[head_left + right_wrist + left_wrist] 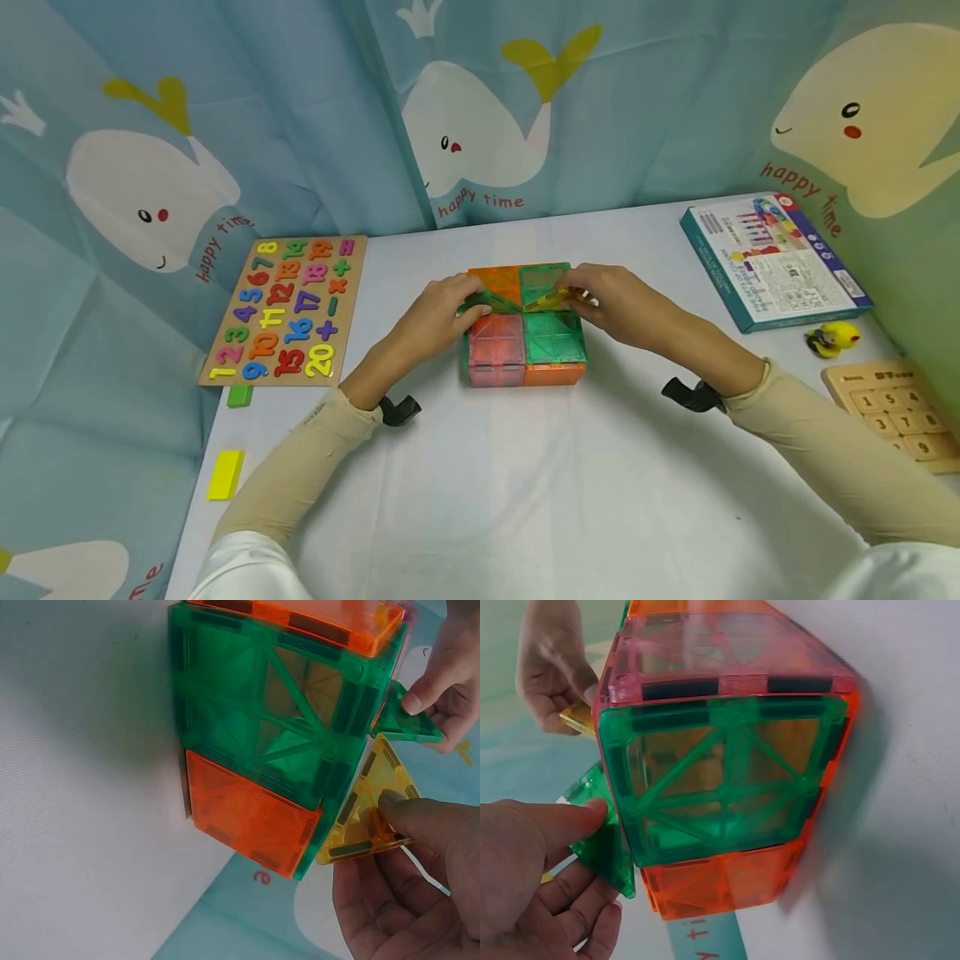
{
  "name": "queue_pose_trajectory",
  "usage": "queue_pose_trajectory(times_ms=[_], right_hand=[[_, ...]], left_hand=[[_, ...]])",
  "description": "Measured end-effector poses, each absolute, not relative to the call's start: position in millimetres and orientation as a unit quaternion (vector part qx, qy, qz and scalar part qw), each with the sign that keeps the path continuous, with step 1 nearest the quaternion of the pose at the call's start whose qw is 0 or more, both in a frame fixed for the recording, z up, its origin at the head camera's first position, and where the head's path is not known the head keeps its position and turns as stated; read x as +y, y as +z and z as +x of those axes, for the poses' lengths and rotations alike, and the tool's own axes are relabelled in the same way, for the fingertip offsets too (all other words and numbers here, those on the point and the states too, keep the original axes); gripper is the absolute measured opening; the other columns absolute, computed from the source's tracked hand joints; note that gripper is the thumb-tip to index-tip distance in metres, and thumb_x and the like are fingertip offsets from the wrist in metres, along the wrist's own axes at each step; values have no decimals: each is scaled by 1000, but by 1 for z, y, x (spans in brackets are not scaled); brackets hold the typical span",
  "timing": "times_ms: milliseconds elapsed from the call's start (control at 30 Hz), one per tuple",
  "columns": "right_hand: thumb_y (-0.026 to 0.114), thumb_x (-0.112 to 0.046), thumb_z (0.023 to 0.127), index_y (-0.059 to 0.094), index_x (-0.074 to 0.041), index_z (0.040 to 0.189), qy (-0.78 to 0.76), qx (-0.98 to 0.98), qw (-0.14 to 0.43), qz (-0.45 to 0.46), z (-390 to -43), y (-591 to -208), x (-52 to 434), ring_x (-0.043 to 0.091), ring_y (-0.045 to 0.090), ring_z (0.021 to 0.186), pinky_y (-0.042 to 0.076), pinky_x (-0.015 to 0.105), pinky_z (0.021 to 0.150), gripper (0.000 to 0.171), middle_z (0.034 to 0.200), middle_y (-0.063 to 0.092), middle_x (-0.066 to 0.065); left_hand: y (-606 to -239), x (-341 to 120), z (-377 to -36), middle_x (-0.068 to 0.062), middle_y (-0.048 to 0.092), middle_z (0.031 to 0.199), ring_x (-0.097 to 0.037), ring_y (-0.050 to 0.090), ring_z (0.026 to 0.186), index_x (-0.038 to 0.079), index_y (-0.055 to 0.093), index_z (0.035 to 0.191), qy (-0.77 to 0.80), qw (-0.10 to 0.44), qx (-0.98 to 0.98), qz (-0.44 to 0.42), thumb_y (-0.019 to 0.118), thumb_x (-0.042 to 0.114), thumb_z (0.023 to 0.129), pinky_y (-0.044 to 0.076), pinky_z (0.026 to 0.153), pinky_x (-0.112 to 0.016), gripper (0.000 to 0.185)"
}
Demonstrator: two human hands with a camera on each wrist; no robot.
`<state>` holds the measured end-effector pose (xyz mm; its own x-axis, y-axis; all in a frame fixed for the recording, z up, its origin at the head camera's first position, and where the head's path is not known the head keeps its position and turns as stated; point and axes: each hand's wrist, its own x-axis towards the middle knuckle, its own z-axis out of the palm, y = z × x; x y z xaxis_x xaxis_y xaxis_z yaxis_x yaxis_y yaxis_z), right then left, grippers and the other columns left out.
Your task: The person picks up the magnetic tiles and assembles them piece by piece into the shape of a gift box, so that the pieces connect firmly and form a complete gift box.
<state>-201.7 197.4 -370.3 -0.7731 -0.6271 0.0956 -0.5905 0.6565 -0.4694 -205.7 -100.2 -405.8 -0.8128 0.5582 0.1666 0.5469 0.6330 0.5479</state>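
Observation:
A box built of translucent magnetic tiles, in pink, green and orange, stands in the middle of the white table. My left hand pinches a green triangle tile at the box's far left top edge. The left wrist view shows thumb and fingers on that green triangle beside the box. My right hand pinches a yellow triangle tile at the far right top. In the right wrist view the yellow triangle touches the box's corner.
A wooden number puzzle lies at the left, with a green block and a yellow block near the table's left edge. At the right are a boxed toy set, a small yellow toy and a wooden number board. Whale-print curtains surround the table.

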Motion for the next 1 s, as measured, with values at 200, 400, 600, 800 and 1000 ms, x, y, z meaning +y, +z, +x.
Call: queue_pose_trajectory(times_ms=[200,400,600,800,1000], right_hand=[[70,2,99,72,-4,114,-231,911,47,-340,-200,-368,194,23,65,94,57,41,83,16,107,72,7],[71,0,99,71,-5,115,-222,911,46,-344,-200,-369,192,23,64,94,56,41,83,17,108,72,7],[73,-6,99,71,-6,118,-220,915,54,-333,-199,-369,195,23,63,92,55,40,80,19,107,71,7],[75,-18,100,68,-6,131,-228,923,67,-303,-196,-364,201,28,62,107,54,48,92,34,117,68,10],[70,-33,104,54,-5,150,-233,941,40,-241,-192,-353,219,42,50,136,42,63,112,57,146,56,22]], left_hand=[[-405,-105,-203,-5,73,110,-22,66,105,8,67,118,308,15,902,301,70,20,104,51,100,-46,19],[-407,-107,-203,-6,73,109,-22,66,102,7,68,119,305,8,902,304,69,21,104,51,98,-46,20],[-408,-106,-203,-8,70,114,-23,64,103,6,67,124,299,19,906,299,71,23,103,50,97,-45,28],[-408,-116,-200,-11,58,137,-30,54,128,7,58,140,325,29,908,264,71,32,103,41,113,-50,46],[-401,-148,-192,-10,38,163,-29,35,152,13,42,158,344,12,918,198,67,48,102,31,124,-56,70]])
